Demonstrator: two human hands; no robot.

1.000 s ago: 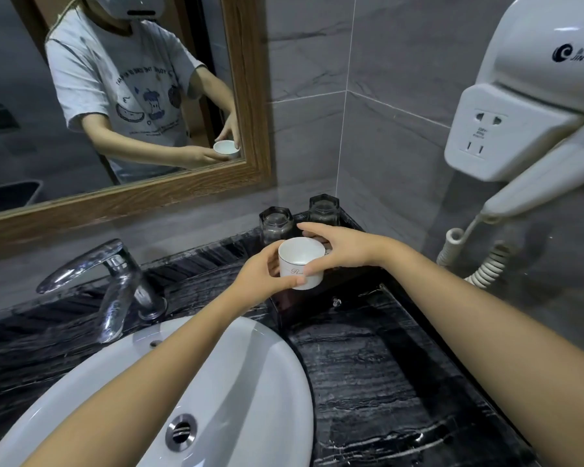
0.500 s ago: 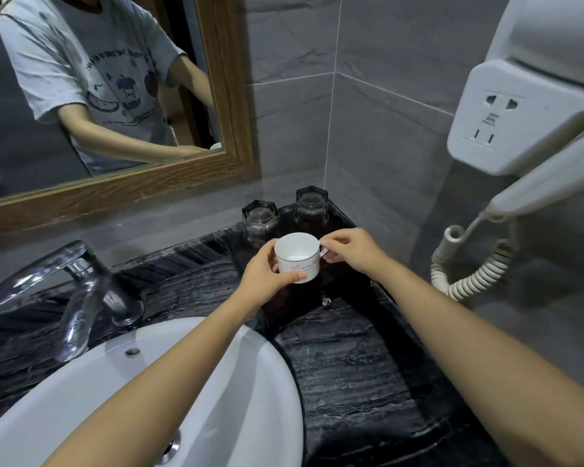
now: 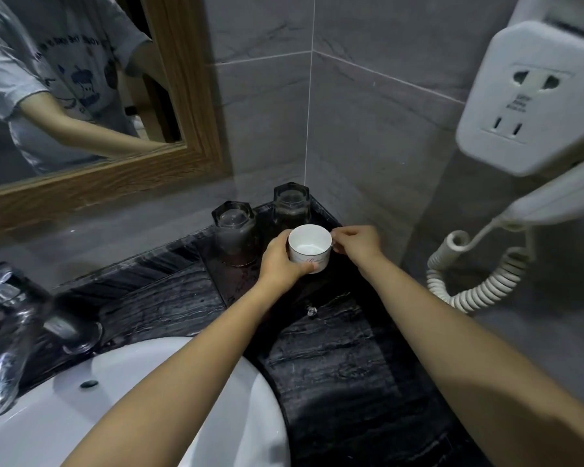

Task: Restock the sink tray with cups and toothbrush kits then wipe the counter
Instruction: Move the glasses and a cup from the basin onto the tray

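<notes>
White cup [image 3: 310,247]: left hand [image 3: 280,261] grips body, right hand [image 3: 358,246] pinches handle; lower level onto tray [image 3: 216,281], clear of glasses [image 3: 235,232].

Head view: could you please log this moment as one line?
cup at tray | left hand grips side | right hand pinches other side

Wood-framed mirror [image 3: 81,96] back left; chrome faucet [image 3: 11,332] behind white basin [image 3: 64,416]; hairdryer [image 3: 526,106] right wall.

Glossy white ceramic cup [image 3: 310,248], wood-framed mirror [image 3: 169,96]
</notes>
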